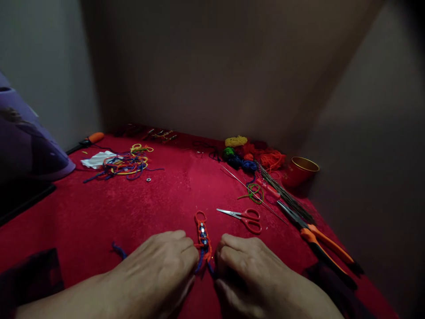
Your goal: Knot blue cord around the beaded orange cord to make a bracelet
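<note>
A knotted cord bracelet (202,237) in orange and blue, with small metal nuts along it, lies on the red cloth (159,204) between my hands. Its orange loop end points away from me. My left hand (159,266) is curled closed at the bracelet's left side, and a blue cord end (118,250) trails out beyond it. My right hand (249,266) is curled closed at the right side, fingers pressed on the cords near the lower end. What the fingertips pinch is hidden.
Red-handled scissors (244,217) lie just beyond my right hand. Orange-handled pliers (318,241), thin metal rods (285,197), a red cup (300,170) and yarn bundles (252,155) sit at the right. A tangle of coloured cords (124,164), a loose nut (148,179) and white paper lie at the left.
</note>
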`<action>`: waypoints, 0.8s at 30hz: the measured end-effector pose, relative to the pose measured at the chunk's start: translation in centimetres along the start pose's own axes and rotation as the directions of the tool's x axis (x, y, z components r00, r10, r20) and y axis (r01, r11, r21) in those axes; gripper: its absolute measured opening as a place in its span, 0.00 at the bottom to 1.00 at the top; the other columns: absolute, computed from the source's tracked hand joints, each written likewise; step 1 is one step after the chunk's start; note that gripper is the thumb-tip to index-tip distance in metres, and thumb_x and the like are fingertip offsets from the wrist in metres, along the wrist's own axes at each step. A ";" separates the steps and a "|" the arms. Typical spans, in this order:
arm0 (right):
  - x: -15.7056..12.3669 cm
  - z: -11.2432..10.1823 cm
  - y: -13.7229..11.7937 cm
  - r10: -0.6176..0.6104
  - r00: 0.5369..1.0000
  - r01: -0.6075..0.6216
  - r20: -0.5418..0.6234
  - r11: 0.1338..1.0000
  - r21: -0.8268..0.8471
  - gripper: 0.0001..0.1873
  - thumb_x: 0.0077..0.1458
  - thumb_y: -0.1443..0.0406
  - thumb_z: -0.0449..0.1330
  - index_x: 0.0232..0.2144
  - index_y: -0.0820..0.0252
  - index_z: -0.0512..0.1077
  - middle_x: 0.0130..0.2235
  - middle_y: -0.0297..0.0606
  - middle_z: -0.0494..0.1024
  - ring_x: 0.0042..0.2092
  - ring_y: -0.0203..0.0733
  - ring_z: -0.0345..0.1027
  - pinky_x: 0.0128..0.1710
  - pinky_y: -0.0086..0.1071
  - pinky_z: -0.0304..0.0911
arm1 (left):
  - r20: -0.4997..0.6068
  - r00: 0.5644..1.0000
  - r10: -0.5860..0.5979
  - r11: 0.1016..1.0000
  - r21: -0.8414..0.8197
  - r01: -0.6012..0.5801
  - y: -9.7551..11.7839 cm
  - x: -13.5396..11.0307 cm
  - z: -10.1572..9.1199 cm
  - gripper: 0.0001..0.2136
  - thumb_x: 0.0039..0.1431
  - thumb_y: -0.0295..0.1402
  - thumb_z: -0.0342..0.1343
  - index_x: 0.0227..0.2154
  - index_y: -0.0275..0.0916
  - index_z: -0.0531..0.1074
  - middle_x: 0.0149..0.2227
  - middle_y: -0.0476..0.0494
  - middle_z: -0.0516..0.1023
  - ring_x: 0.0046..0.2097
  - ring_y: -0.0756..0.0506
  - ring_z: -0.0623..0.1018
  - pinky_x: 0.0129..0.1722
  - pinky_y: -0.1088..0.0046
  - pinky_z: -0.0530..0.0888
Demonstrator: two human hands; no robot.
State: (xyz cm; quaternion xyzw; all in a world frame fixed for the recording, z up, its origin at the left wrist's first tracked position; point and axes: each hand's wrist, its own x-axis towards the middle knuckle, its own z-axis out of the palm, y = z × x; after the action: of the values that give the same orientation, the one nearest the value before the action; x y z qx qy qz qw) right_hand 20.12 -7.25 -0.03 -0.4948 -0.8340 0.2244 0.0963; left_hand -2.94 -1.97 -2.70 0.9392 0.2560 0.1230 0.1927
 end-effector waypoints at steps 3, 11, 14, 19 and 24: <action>0.3 -0.1 0.2 -0.038 0.999 0.038 -0.006 0.999 0.021 0.05 0.52 0.73 0.57 0.29 0.60 0.65 0.31 0.33 0.71 0.31 0.34 0.62 0.31 0.28 0.57 | -0.005 1.000 -0.025 0.999 -0.021 0.025 0.2 0.2 0.0 0.12 0.61 0.24 0.47 0.41 0.45 0.70 0.36 0.50 0.76 0.34 0.49 0.74 0.38 0.76 0.72; 0.3 0.1 0.6 -0.104 0.994 0.105 -0.042 0.994 0.035 0.04 0.53 0.73 0.57 0.30 0.61 0.67 0.32 0.33 0.72 0.32 0.34 0.63 0.32 0.27 0.57 | -0.030 1.000 -0.008 0.999 -0.040 0.007 0.4 2.5 0.2 0.16 0.57 0.18 0.51 0.44 0.43 0.71 0.41 0.46 0.77 0.41 0.46 0.75 0.43 0.71 0.71; 0.4 0.1 0.7 -0.132 0.990 0.133 -0.039 0.991 0.011 0.04 0.53 0.73 0.57 0.30 0.61 0.66 0.32 0.33 0.72 0.31 0.33 0.63 0.30 0.27 0.55 | 0.004 1.000 -0.027 1.000 0.012 0.027 0.7 3.5 -0.1 0.13 0.56 0.19 0.54 0.38 0.43 0.74 0.38 0.46 0.77 0.38 0.45 0.75 0.39 0.70 0.72; 0.4 0.1 1.0 -0.178 0.981 0.178 -0.076 0.984 0.004 0.04 0.53 0.73 0.57 0.29 0.61 0.66 0.30 0.32 0.71 0.29 0.33 0.61 0.28 0.28 0.53 | 0.023 1.000 0.004 0.992 0.124 -0.006 0.8 3.6 -0.1 0.10 0.60 0.24 0.52 0.38 0.45 0.73 0.34 0.48 0.73 0.33 0.46 0.71 0.31 0.71 0.66; 0.4 1.0 1.6 -0.085 0.972 0.084 -0.220 0.996 -0.013 0.06 0.55 0.70 0.57 0.27 0.60 0.65 0.27 0.32 0.72 0.26 0.33 0.60 0.25 0.29 0.50 | 0.052 0.998 0.036 0.988 0.148 -0.043 0.4 3.9 -0.3 0.06 0.61 0.26 0.50 0.32 0.42 0.71 0.31 0.49 0.70 0.30 0.47 0.67 0.27 0.71 0.60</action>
State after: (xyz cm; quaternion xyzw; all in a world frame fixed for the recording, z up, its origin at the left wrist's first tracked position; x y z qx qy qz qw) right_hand 20.75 -6.51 -1.69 -0.4810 -0.8388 0.1625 0.1966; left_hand 0.39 -0.21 -1.76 0.9586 0.2411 0.0843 0.1259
